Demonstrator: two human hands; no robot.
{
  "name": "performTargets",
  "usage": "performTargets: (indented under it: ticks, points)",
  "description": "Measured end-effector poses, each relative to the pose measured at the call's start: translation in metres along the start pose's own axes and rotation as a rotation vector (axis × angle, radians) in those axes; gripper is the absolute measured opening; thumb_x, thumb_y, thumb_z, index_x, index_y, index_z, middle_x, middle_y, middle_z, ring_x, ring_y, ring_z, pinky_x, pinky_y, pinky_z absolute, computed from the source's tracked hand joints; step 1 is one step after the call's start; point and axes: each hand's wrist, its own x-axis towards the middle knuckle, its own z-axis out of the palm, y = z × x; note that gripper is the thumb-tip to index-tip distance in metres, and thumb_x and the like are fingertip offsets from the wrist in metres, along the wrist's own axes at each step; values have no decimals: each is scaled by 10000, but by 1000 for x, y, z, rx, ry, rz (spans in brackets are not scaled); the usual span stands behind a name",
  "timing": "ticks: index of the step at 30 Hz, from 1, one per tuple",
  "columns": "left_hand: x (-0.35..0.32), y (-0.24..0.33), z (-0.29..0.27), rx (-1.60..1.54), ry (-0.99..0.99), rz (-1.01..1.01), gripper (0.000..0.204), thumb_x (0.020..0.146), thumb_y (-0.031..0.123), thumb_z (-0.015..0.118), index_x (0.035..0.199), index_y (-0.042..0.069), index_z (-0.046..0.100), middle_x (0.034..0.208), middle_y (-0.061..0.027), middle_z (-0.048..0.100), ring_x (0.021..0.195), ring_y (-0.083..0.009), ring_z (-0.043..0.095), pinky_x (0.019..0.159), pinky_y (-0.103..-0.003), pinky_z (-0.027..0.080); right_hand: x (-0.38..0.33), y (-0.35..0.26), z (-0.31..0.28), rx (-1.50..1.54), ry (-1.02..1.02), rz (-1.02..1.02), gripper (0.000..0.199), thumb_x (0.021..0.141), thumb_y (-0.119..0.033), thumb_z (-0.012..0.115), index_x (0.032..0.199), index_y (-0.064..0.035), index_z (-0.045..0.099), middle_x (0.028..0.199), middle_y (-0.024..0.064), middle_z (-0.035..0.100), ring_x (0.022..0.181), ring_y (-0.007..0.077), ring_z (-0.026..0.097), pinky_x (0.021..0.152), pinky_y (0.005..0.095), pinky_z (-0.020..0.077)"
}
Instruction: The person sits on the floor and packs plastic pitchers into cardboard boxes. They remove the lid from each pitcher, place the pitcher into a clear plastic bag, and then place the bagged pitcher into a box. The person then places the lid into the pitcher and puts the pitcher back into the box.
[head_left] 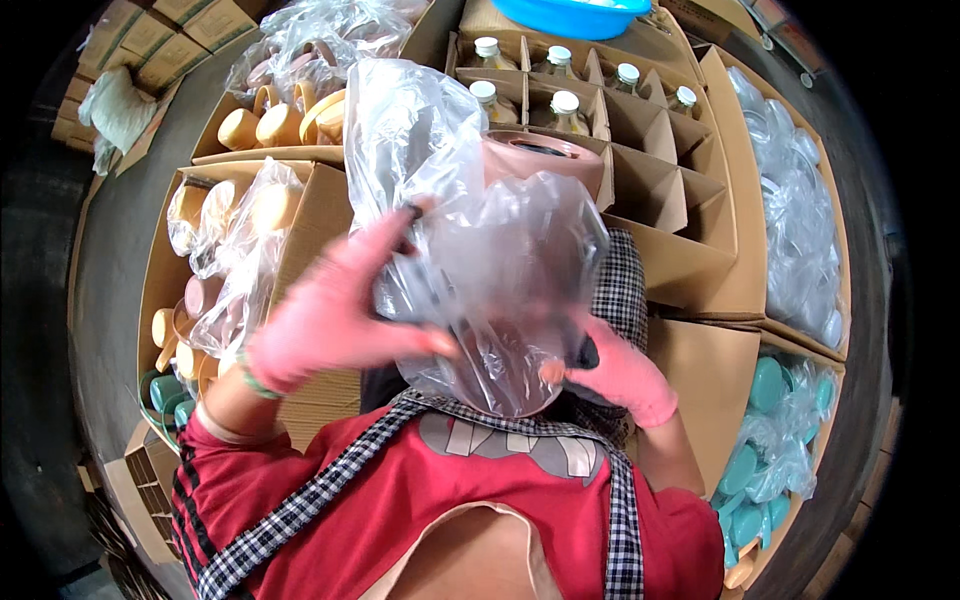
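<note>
Between my two pink-gloved hands, left hand (335,310) and right hand (620,375) both gripping its film, hangs the crumpled clear plastic bag (480,270) around a pink round container (540,160), so bagging looks half done, I judge, mouth not yet closed.

You get bright, even daylight here, with soft shadows only in the gaps between the cardboard boxes (700,260). White glare streaks the clear plastic bag (480,250) you hold up, washing out what lies inside it. The fisheye bends the box edges toward the rim, and the corners fall to black. The bag and pink gloves (330,310) look slightly soft.
</note>
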Motion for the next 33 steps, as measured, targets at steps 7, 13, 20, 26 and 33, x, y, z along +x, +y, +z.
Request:
performTargets:
  ticks: [7, 13, 20, 26, 33]
  points:
    - [26, -83, 0, -350, 346, -330, 169, 779, 117, 549, 899, 2, 575, 666, -21, 559, 626, -153, 553, 586, -277, 447, -5, -4, -10, 19, -190, -187, 538, 672, -289, 688, 1125, -74, 495, 1212, 166, 407, 1057, 304, 447, 893, 334, 351]
    - [28, -87, -75, -615, 674, 86, 319, 857, 166, 467, 1140, 21, 435, 1033, -74, 517, 843, -169, 532, 764, -314, 455, -7, -9, 2, -163, -186, -90, 387, 568, -232, 737, 872, -52, 577, 1073, 147, 487, 954, 298, 496, 799, 322, 399]
    - [37, -78, -25, -840, 709, -100, 594, 835, 449, 420, 1256, 48, 296, 1214, -84, 370, 1038, -187, 403, 852, -312, 337, -7, -14, -13, -96, -432, -33, 285, 710, -246, 616, 863, -10, 570, 796, 155, 592, 761, 308, 554, 686, 336, 438]
    - [80, -53, 28, -617, 539, -226, 511, 717, 140, 652, 1135, -34, 413, 1023, -79, 513, 828, -120, 522, 705, -266, 445, -27, -20, -51, 666, 163, -111, 378, 772, -255, 591, 970, 42, 466, 818, 186, 573, 647, 223, 577, 586, 320, 465]
    - [100, -77, 30, -981, 330, -60, 234, 756, 41, 540, 979, -28, 529, 875, -66, 587, 762, -131, 574, 698, -248, 463, 74, -27, -94, 458, 610, -376, 528, 819, -348, 532, 1189, 2, 394, 1157, 110, 472, 1027, 172, 476, 868, 297, 403]
